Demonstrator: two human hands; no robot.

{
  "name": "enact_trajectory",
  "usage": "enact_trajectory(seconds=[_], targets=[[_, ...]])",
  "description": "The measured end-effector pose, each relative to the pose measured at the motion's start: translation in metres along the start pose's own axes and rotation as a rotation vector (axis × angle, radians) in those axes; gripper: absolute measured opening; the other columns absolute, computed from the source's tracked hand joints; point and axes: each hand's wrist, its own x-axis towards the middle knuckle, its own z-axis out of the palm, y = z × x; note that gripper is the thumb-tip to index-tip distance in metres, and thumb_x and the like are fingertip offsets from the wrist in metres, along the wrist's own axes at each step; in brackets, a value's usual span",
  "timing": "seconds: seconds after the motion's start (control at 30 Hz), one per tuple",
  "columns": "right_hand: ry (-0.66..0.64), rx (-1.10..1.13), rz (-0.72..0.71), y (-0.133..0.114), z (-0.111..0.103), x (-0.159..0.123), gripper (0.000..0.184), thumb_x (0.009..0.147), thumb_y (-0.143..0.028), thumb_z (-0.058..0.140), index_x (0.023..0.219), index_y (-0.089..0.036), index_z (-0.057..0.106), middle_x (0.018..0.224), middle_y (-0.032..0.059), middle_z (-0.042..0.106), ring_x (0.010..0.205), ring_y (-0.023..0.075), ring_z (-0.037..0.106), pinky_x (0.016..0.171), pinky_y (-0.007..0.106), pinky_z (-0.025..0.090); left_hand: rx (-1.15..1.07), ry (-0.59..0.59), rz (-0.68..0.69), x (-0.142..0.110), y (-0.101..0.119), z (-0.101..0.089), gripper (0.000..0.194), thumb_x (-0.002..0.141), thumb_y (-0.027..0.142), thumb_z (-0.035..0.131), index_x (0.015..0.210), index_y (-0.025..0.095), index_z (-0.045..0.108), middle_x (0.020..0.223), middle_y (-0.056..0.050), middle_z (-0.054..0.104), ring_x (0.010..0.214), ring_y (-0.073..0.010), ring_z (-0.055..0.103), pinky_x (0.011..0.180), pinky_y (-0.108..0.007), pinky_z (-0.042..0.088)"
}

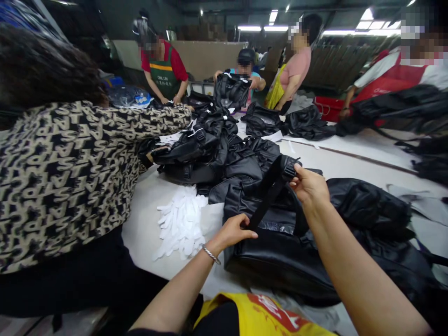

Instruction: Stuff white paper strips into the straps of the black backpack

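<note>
A black leather-like bag (280, 252) lies on the white table in front of me. Its black webbing strap (269, 193) runs taut from lower left to upper right. My left hand (234, 231), with a silver bracelet on the wrist, pinches the strap's lower end. My right hand (308, 184) is closed on the strap's upper end at a black buckle (290, 170). Both hands hover just above the bag.
A heap of white gloves (180, 224) lies left of the bag. More black bags (217, 149) are piled mid-table. A person in a patterned top (63, 177) leans in at my left. Other workers (163, 70) stand along the far side of the table (350, 163).
</note>
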Motion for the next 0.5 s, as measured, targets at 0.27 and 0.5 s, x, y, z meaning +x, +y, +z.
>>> enact_trajectory(seconds=[0.27,0.5], targets=[[-0.021,0.003,0.005,0.001,-0.009,0.003,0.017,0.069,-0.012,0.062,0.058,-0.011,0.048,0.049,-0.0019,0.043,0.037,0.0056,0.035,0.028,0.012,0.03,-0.261,-0.051,0.098,0.0,0.003,-0.001,0.022,0.063,0.027,0.062,0.063,0.015,0.043,0.086,-0.002,0.057,0.081,-0.0134,0.052,0.073,-0.024,0.037],[-0.114,-0.002,0.004,0.005,-0.016,-0.009,0.027,0.055,-0.021,0.074,0.06,-0.011,0.05,0.054,-0.0015,0.045,0.039,0.005,0.037,0.03,0.012,0.032,-0.562,-0.041,-0.115,0.014,-0.027,-0.002,0.032,0.062,0.032,0.062,0.082,0.016,0.044,0.06,0.004,0.049,0.055,-0.0096,0.049,0.058,-0.024,0.04]])
